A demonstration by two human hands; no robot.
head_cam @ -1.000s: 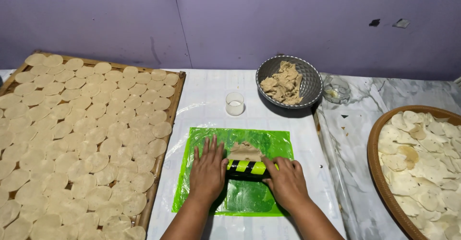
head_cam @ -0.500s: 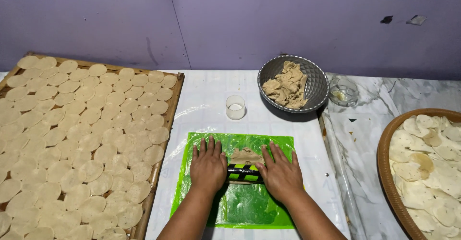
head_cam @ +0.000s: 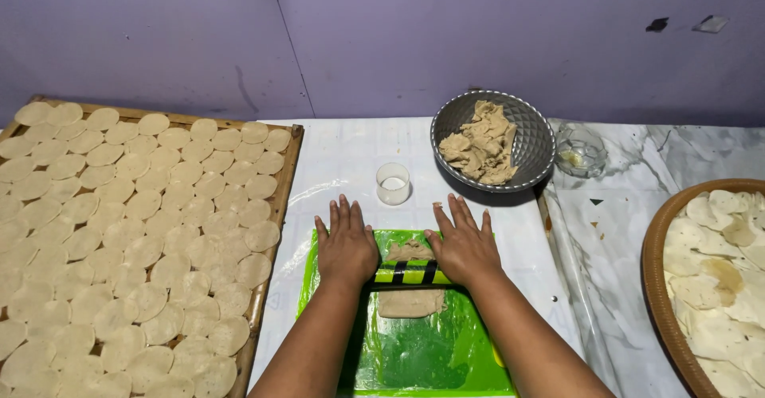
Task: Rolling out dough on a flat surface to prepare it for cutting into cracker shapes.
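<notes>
A green mat [head_cam: 414, 358] lies at 6 o'clock, nearest the camera, under clear plastic. On it sits a flattened strip of dough [head_cam: 410, 302], and across the dough lies a roller [head_cam: 410, 274] banded yellow and black. The left hand [head_cam: 347, 247] presses flat on the roller's left end, fingers spread wide and straight, gripping nothing. The right hand [head_cam: 464, 247] does the same on the right end, palm down and open. Just beyond the hands, at 12 o'clock, stands a small clear cup [head_cam: 393, 184]. At 1 o'clock a grey bowl [head_cam: 532, 139] holds lumps of dough; beside it sits what looks like a small glass dish [head_cam: 580, 151]. At 9 o'clock a wooden tray [head_cam: 284, 183] carries rows of thin discs [head_cam: 143, 231]. At 3 o'clock a round basket [head_cam: 658, 286] holds more discs.
</notes>
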